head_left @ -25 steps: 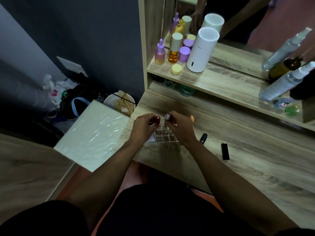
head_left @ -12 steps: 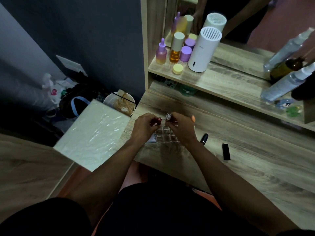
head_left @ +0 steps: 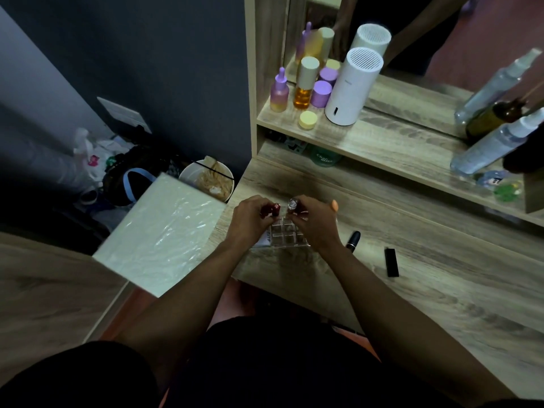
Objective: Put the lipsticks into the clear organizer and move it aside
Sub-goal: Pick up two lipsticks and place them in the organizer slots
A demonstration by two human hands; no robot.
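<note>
Head view: your left hand [head_left: 250, 217] grips a red lipstick [head_left: 275, 209] and your right hand [head_left: 315, 222] grips a silver-topped lipstick [head_left: 292, 205], both held just above the clear organizer [head_left: 287, 235] at the desk's [head_left: 412, 278] near edge. Two black lipsticks [head_left: 353, 240] [head_left: 391, 262] lie on the desk to your right, apart from the organizer.

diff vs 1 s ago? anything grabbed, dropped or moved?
Almost nothing. Left hand still grips the red lipstick and right hand the silver-topped lipstick, both over the clear organizer; neither is let go. Two black lipsticks stay on the desk.
</note>
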